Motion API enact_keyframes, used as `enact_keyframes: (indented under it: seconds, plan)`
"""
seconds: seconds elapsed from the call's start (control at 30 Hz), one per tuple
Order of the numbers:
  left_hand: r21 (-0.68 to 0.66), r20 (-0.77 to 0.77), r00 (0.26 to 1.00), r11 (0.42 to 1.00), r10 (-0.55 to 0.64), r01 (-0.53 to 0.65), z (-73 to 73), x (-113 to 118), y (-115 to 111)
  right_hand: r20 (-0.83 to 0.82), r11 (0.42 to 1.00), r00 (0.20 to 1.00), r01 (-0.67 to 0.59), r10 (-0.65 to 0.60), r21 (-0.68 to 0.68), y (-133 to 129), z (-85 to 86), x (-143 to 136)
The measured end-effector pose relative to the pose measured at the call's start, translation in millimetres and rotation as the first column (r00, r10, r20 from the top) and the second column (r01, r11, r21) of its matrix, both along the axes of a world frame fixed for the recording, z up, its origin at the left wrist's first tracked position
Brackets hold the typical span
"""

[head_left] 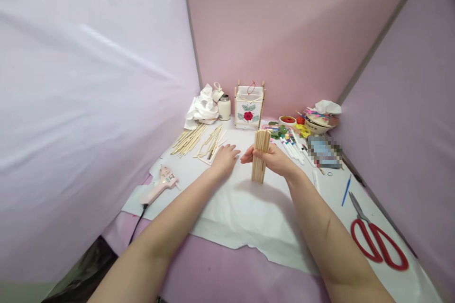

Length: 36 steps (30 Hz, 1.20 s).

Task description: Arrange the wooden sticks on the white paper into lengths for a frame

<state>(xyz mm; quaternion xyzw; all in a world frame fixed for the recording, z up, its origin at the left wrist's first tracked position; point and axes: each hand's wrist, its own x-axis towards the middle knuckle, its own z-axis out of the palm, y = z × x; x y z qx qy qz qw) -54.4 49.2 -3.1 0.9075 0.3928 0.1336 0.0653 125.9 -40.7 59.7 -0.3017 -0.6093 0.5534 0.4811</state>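
Sticks (258, 173) in curled right hand (277, 158), left hand (225, 159) outspread

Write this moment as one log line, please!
right hand: holding bundle of sticks upright | left hand: open, palm down, over white sheet | glue gun: lying at left, not held
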Motion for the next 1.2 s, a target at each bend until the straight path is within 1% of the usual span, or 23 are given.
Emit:
enact_keyframes:
  seconds: [0.07, 0.13, 0.2, 0.37, 0.5, 0.57, 0.63, 0.67, 0.73, 0.77, 0.8, 0.83, 0.87, 0.9, 0.93, 0.97, 1.0, 1.03, 1.07, 1.1, 1.13, 1.17, 1.2]
  plan:
    - [0.051, -0.089, 0.996, 0.999, -0.011, 0.015, -9.2, -0.5, 9.4, 0.017, 1.000, 1.000, 0.006, -0.006, 0.001, -1.8, 1.2, -0.4]
    - [0.061, -0.126, 0.992, 0.998, -0.022, 0.030, -15.8, -2.4, 19.4, 0.029, 1.000, 1.000, 0.004, -0.004, 0.004, -3.2, 2.3, -0.5]
    - [0.058, -0.134, 0.991, 0.998, 0.007, 0.001, -17.8, -6.7, 31.0, 0.036, 1.000, 0.999, 0.006, -0.006, 0.005, -4.2, 3.5, -0.7]
    - [0.033, -0.128, 0.984, 0.992, 0.122, -0.119, -11.0, -28.2, 63.8, 0.018, 0.999, 0.999, 0.030, -0.030, -0.029, -4.0, 5.9, -0.6]
    - [0.024, -0.117, 0.979, 0.986, 0.165, -0.163, -9.3, -55.2, 90.9, -0.028, 0.999, 1.000, -0.001, 0.000, -0.042, -2.0, 6.9, 1.2]
    - [0.034, -0.142, 0.967, 0.977, 0.214, -0.211, -9.0, -67.2, 104.4, -0.036, 0.999, 0.999, -0.014, 0.012, -0.039, -1.5, 7.8, 2.3]
    - [0.047, -0.137, 0.958, 0.968, 0.252, -0.247, -5.8, -72.3, 113.0, -0.040, 0.999, 0.999, -0.024, 0.023, -0.031, -1.9, 9.3, 3.0]
    - [0.066, -0.097, 0.958, 0.962, 0.269, -0.264, -2.6, -70.9, 113.7, -0.043, 0.999, 0.999, -0.031, 0.030, -0.025, -2.4, 10.1, 3.1]
    - [0.079, 0.058, 0.957, 0.954, 0.284, -0.288, 5.4, -59.4, 105.2, -0.041, 0.999, 0.998, -0.046, 0.045, -0.017, -3.5, 11.6, 3.1]
    - [0.053, 0.171, 0.947, 0.957, 0.272, -0.285, 9.3, -49.8, 95.6, -0.038, 0.999, 0.998, -0.048, 0.047, -0.017, -3.8, 11.9, 3.0]
    - [-0.022, 0.286, 0.925, 0.966, 0.252, -0.256, 12.3, -38.6, 82.6, -0.037, 0.999, 0.998, -0.047, 0.046, -0.020, -3.9, 11.9, 3.0]
    - [-0.134, 0.411, 0.883, 0.973, 0.225, -0.186, 14.1, -26.8, 66.8, -0.038, 0.999, 0.998, -0.044, 0.043, -0.023, -3.6, 11.4, 3.2]
    - [-0.267, 0.528, 0.828, 0.962, 0.188, -0.049, 14.6, -15.2, 49.0, -0.040, 0.999, 0.998, -0.042, 0.041, -0.024, -2.9, 10.4, 3.5]
    - [-0.402, 0.633, 0.756, 0.905, 0.168, 0.136, 14.0, -4.8, 30.3, -0.042, 0.999, 0.998, -0.041, 0.040, -0.021, -2.0, 9.0, 4.0]
    - [-0.501, 0.699, 0.702, 0.794, 0.138, 0.343, 12.6, 4.1, 11.7, -0.040, 0.999, 0.998, -0.040, 0.039, -0.015, -0.9, 7.3, 4.7]
    - [-0.553, 0.739, 0.662, 0.672, 0.124, 0.492, 10.7, 11.3, -5.7, -0.034, 0.999, 0.999, -0.037, 0.037, -0.009, 0.2, 5.5, 5.6]
    - [-0.583, 0.758, 0.642, 0.562, 0.116, 0.587, 8.9, 16.8, -21.0, -0.026, 0.999, 0.999, -0.032, 0.031, -0.006, 1.3, 3.7, 6.7]
    - [-0.606, 0.761, 0.639, 0.478, 0.114, 0.636, 7.2, 21.0, -33.7, -0.017, 1.000, 1.000, -0.021, 0.020, -0.008, 2.1, 2.1, 7.7]
    - [-0.631, 0.749, 0.653, 0.422, 0.111, 0.651, 5.9, 24.4, -43.7, -0.007, 1.000, 1.000, -0.004, 0.004, -0.016, 2.7, 0.9, 8.7]
    - [-0.651, 0.734, 0.671, 0.395, 0.109, 0.648, 4.8, 27.3, -50.8, 0.002, 1.000, 1.000, 0.014, -0.014, -0.028, 2.9, 0.2, 9.4]
    - [-0.666, 0.720, 0.685, 0.393, 0.114, 0.634, 3.8, 29.9, -55.6, 0.007, 0.999, 1.000, 0.030, -0.029, -0.039, 2.9, 0.1, 9.8]
    - [-0.673, 0.710, 0.694, 0.410, 0.122, 0.616, 2.8, 32.4, -58.4, 0.005, 0.998, 0.999, 0.039, -0.039, -0.046, 2.6, 0.5, 9.9]
    - [-0.671, 0.707, 0.694, 0.439, 0.135, 0.598, 1.7, 34.8, -59.8, -0.001, 0.998, 0.999, 0.040, -0.040, -0.049, 2.0, 1.2, 9.8]
